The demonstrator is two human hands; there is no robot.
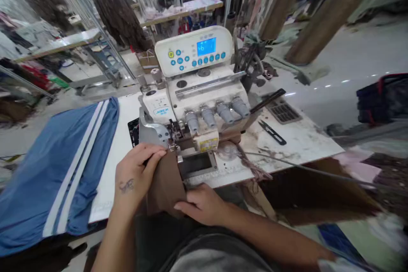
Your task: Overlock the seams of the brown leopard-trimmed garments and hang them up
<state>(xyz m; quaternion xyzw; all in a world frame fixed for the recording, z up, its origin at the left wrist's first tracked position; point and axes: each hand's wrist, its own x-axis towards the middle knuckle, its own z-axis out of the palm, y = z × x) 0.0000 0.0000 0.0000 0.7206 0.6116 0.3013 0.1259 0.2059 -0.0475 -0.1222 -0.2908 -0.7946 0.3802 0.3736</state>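
Observation:
A piece of brown fabric (165,178) runs from the presser foot of a white overlock sewing machine (200,80) down over the table's front edge. Close to the foot, my left hand (137,170) grips the fabric's left side, thumb and fingers pressed together. Lower down, my right hand (204,204) pinches the fabric's right edge, thumb on top and the other fingers partly hidden. The machine's blue display (206,46) is lit, and its needle area sits just beyond my left fingertips.
Blue fabric with white stripes (63,170) drapes over the table's left side. Black thread snips (272,132) lie on the right of the white table (306,144). A thin cable (287,161) crosses the right front edge. Dark garments (117,8) hang behind.

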